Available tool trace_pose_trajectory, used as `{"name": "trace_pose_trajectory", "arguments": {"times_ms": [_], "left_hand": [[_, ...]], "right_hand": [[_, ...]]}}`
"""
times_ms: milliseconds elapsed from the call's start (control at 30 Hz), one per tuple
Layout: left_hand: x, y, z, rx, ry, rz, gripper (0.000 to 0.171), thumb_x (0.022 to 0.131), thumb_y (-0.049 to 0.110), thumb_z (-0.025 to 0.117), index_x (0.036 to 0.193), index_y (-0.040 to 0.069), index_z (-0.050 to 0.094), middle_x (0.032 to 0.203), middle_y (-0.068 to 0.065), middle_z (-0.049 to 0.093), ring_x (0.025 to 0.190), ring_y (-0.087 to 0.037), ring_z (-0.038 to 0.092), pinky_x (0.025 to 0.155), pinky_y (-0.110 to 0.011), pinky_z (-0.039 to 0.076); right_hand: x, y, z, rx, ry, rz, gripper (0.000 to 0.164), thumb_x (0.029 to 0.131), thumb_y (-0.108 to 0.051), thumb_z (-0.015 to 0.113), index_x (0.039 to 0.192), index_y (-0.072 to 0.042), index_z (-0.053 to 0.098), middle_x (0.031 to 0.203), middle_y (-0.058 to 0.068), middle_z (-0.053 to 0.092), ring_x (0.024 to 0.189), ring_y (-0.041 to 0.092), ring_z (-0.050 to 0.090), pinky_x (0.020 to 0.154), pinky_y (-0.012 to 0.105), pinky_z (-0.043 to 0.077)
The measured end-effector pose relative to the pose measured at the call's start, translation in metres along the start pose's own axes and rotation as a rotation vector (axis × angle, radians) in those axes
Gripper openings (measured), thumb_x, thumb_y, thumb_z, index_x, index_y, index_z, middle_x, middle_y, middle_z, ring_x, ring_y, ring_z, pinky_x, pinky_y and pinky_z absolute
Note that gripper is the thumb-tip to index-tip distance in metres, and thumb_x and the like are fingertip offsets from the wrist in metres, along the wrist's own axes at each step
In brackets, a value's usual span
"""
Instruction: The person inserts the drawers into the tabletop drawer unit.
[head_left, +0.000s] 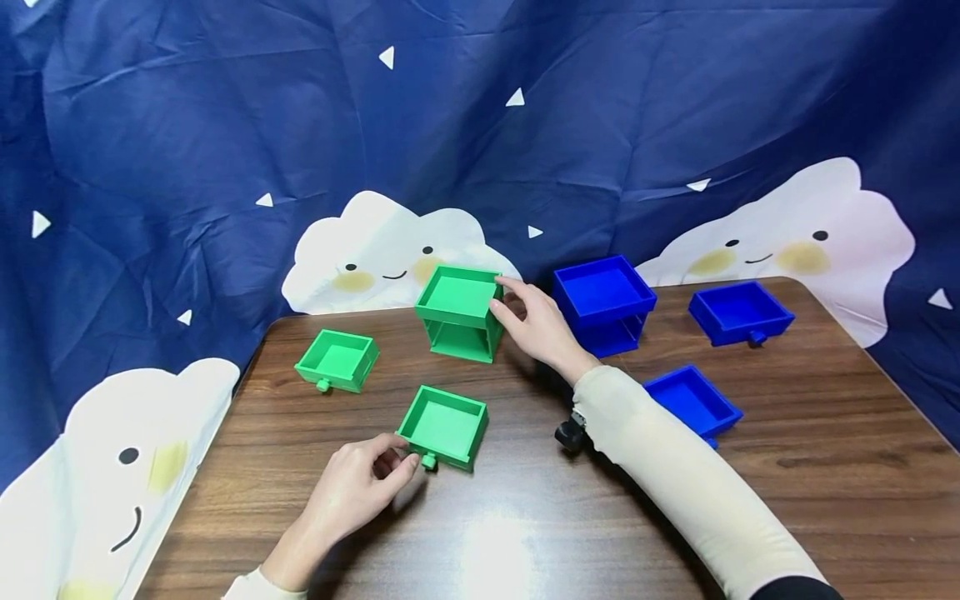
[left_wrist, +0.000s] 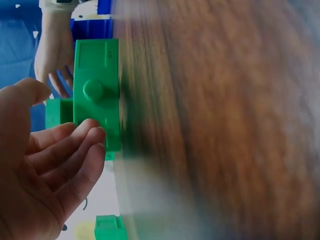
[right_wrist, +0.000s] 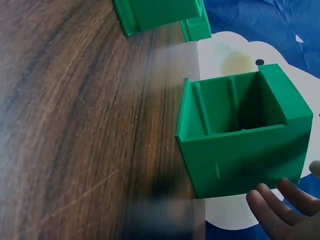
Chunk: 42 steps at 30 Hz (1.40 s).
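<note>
A small green drawer with a round knob lies on the table in front of me. Beside its front left corner is my left hand, fingertips right at the edge and loosely bent. In the left wrist view those fingers overlap the drawer's front panel. Farther back stands a green cabinet with an open-fronted bay below its tray-like top. My right hand reaches across to the cabinet's right side, thumb and forefinger by the upper edge. The right wrist view shows its fingers extended, close to the cabinet wall.
Another green drawer lies to the left. At the right stand a blue cabinet and two blue drawers, one far right, one partly behind my right sleeve. A blue cloud-printed cloth hangs behind the table.
</note>
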<state>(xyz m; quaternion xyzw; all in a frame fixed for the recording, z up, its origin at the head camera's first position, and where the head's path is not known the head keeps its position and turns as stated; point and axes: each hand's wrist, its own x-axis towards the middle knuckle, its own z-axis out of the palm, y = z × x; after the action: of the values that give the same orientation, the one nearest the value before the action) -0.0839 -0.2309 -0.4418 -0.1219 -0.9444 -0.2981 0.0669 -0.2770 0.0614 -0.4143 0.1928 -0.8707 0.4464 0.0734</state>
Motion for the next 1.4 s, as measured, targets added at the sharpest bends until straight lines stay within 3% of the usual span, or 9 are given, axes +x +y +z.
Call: {"name": "trace_pose_trajectory", "arguments": {"times_ms": [467,700,967,1100,1400], "left_hand": [[0.005,0.007,0.006,-0.036,-0.112,-0.045,0.014,0.098,0.030,0.078,0.093,0.017,0.080,0.068,0.020,0.063,0.063,0.007,0.055,0.063,-0.019,0.049],[0.007,0.009,0.010,-0.108,-0.221,-0.104,0.020,0.101,0.032,0.075,0.084,0.021,0.077,0.062,0.017,0.063,0.055,0.002,0.055,0.056,-0.020,0.045],[0.013,0.008,0.012,-0.306,-0.349,-0.213,0.031,0.104,0.029,0.070,0.081,0.010,0.078,0.059,0.001,0.067,0.046,-0.010,0.062,0.045,-0.032,0.057],[0.016,0.010,0.013,-0.381,-0.359,-0.279,0.033,0.103,0.028,0.070,0.082,0.005,0.078,0.063,-0.004,0.070,0.051,-0.013,0.064,0.046,-0.034,0.059],[0.016,0.007,0.017,-0.555,-0.363,-0.369,0.032,0.104,0.023,0.071,0.091,-0.005,0.078,0.064,-0.004,0.070,0.052,-0.011,0.063,0.050,-0.035,0.061]], "right_hand": [[0.007,0.000,0.008,0.009,0.002,0.046,0.054,0.110,-0.040,0.062,0.158,-0.017,0.055,0.139,0.020,0.061,0.127,0.040,0.065,0.107,0.054,0.054],[0.009,0.002,0.011,0.042,0.005,0.060,0.054,0.109,-0.038,0.064,0.158,-0.015,0.056,0.139,0.022,0.060,0.128,0.042,0.064,0.108,0.054,0.053],[0.008,0.003,0.014,0.088,0.010,0.082,0.054,0.110,-0.040,0.063,0.159,-0.017,0.055,0.138,0.021,0.058,0.123,0.037,0.065,0.106,0.053,0.055],[0.008,0.003,0.015,0.102,0.009,0.088,0.054,0.110,-0.040,0.062,0.159,-0.018,0.055,0.138,0.021,0.058,0.123,0.036,0.066,0.107,0.053,0.055],[0.009,0.004,0.016,0.121,0.004,0.090,0.054,0.110,-0.040,0.062,0.159,-0.018,0.054,0.140,0.022,0.057,0.126,0.037,0.065,0.109,0.057,0.054]]}}
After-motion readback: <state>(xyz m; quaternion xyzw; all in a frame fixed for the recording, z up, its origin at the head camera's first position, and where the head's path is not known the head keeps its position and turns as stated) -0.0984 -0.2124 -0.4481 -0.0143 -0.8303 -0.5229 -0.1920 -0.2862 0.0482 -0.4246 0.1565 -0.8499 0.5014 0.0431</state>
